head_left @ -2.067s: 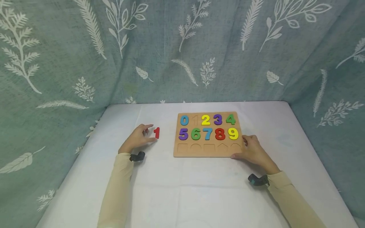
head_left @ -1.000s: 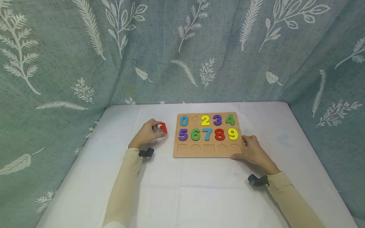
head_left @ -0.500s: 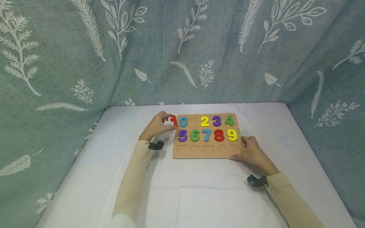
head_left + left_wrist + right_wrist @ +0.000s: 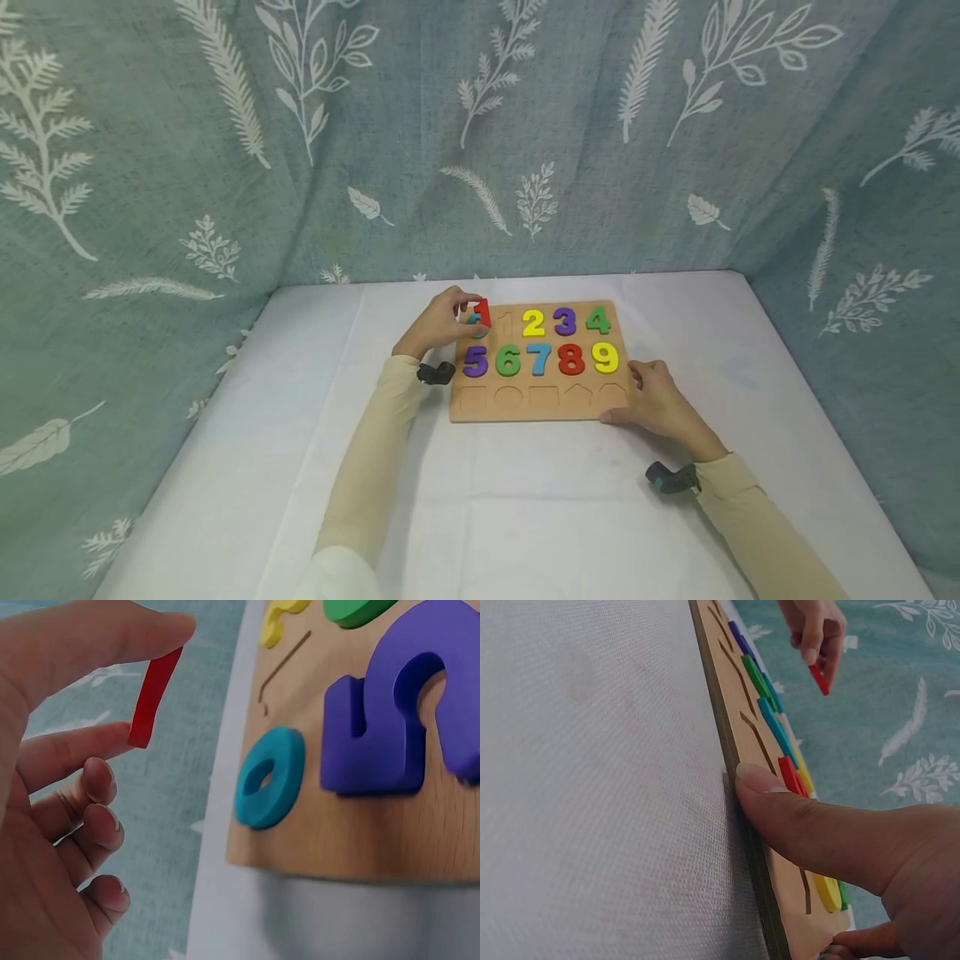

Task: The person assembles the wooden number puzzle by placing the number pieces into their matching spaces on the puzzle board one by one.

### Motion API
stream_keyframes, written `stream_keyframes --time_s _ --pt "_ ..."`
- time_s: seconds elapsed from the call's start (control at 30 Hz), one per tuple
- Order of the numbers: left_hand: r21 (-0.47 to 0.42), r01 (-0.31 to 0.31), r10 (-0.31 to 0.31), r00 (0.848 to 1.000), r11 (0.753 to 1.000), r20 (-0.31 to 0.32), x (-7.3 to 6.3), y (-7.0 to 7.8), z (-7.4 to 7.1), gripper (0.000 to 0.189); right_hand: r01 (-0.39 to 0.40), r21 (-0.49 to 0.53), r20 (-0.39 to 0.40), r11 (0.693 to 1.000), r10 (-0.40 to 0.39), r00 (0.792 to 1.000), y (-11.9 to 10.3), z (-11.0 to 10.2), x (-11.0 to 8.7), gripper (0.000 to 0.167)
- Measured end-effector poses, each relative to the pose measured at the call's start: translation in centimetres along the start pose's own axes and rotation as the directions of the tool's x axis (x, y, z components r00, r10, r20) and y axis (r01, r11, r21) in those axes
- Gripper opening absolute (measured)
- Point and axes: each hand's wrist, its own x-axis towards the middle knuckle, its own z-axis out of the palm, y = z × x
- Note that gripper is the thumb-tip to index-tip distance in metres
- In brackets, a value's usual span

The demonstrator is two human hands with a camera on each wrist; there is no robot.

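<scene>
My left hand pinches a red number 1 between thumb and index finger, the other fingers loosely curled. In the left wrist view the piece is raised above the board, seen edge-on. From the head it overlaps the blue 0, left of the 1-shaped recess. My right hand grips the lower right corner of the wooden number puzzle board, its thumb on the front edge and fingers at the right side.
Coloured numbers 2 to 9, such as the purple 5 and yellow 9, sit in the board. Below them runs a row of shape outlines. A white cloth covers the table; a leaf-patterned curtain hangs around it.
My left hand has taken hold of the red 1 from the cloth, lifted it and carried it right, over the board's upper left. My right hand stays at the board's corner.
</scene>
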Motion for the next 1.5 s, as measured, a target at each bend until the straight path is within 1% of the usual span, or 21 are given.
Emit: stream_keyframes --time_s 0.1,0.27,0.47,0.57,0.73,0.87,1.07,1.17,1.5 --pt "-0.007 -0.006 0.006 1.000 1.000 0.014 0.5 0.1 0.4 0.066 0.001 -0.003 0.001 1.000 -0.001 1.000 0.0 0.0 0.1 0.118" --pt "-0.027 -0.005 0.006 0.998 1.000 0.058 1.2 0.1 1.2 0.066 -0.002 -0.005 -0.003 1.000 0.002 1.000 0.1 0.0 0.1 0.118" --pt "0.024 -0.001 -0.001 0.996 1.000 0.090 2.1 -0.1 2.3 0.069 0.001 0.003 -0.001 1.000 -0.001 1.000 0.2 0.1 0.1 0.118" --pt "0.023 -0.003 0.001 0.995 1.000 0.097 2.3 0.0 2.7 0.068 0.005 0.002 -0.003 1.000 -0.005 1.000 0.3 0.2 0.1 0.117" --pt "0.013 -0.004 0.002 0.992 1.000 0.123 2.4 0.4 2.8 0.066 0.010 0.004 -0.004 1.000 -0.010 1.000 0.3 0.2 0.1 0.116" --pt "0.033 0.016 -0.021 0.989 0.999 0.144 2.6 0.4 2.9 0.069 0.013 -0.005 -0.005 1.000 -0.013 1.000 0.2 0.1 0.1 0.117" --pt "0.070 0.013 -0.025 0.986 0.997 0.165 3.0 0.2 3.3 0.070 0.016 -0.007 -0.004 1.000 -0.016 1.000 0.2 0.0 0.1 0.118" --pt "0.088 0.022 -0.037 0.984 0.996 0.174 3.0 0.2 3.5 0.071 0.013 -0.002 -0.004 1.000 -0.013 1.000 0.3 0.2 0.2 0.117" --pt "0.121 0.027 -0.050 0.980 0.992 0.192 3.3 0.4 3.5 0.070 0.025 -0.005 -0.009 1.000 -0.025 1.000 0.5 0.1 0.3 0.117"
